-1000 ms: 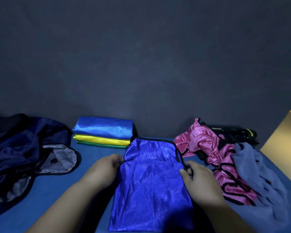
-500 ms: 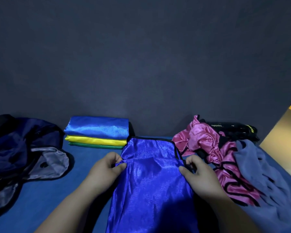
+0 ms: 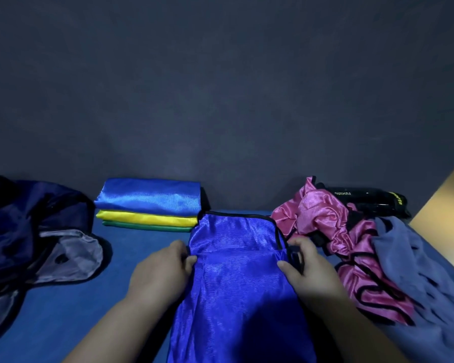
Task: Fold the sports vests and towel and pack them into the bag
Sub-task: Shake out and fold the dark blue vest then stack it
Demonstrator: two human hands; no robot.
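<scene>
both hands, the left hand [image 3: 159, 273] and right hand [image 3: 311, 269], pinched the side edges of the blue vest [image 3: 240, 284] just in front of the folded stack [image 3: 148, 203]; its satin looked light, limp and slippery, best held at the trimmed edges.

Glossy blue vest [image 3: 237, 289], seemingly part-folded, flat

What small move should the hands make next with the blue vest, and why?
Probably carry the pinched fold forward to the black-trimmed far edge of the vest. The left hand and right hand each pinch a side at the crease, and it lies longer than the folded stack.
</scene>
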